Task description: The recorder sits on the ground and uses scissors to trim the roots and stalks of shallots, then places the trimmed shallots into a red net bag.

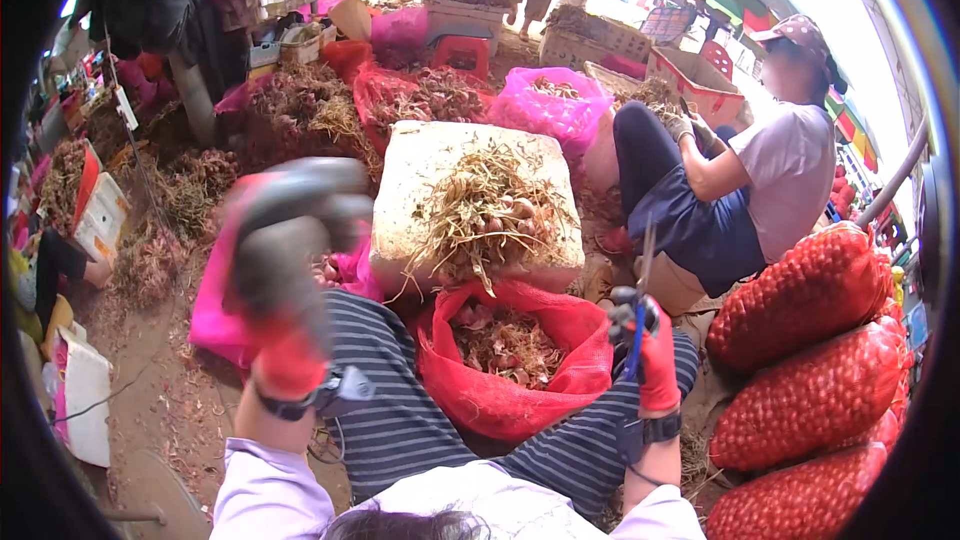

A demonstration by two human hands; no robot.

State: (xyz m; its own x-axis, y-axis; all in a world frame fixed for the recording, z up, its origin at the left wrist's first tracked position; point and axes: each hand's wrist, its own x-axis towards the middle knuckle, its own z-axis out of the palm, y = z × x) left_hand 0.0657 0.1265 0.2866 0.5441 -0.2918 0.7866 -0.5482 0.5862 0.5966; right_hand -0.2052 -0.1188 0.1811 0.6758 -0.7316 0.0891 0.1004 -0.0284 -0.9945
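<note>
My left hand (290, 250), in a grey and red glove, is raised over a pink bag (215, 315) with small reddish bulbs in it. Motion smears its fingers, and I cannot tell whether they hold anything. In my right hand (650, 340), gloved alike, is a pair of scissors (647, 260) with blue handles, blades pointing up, held above my right knee. Between the hands stands a white foam block (398, 220), topped by a heap of pale bulbs with dry stalks (500, 202). An open red bag (500, 418) holding dry trimmings sits between my legs.
Full red net sacks (800, 405) are stacked at the right. Nearby a person (780, 155) sits working with gloved hands. Behind the block are a pink bag (550, 120), a red bag of stalky bulbs (430, 100) and crates (590, 38). White boxes (85, 395) line the left.
</note>
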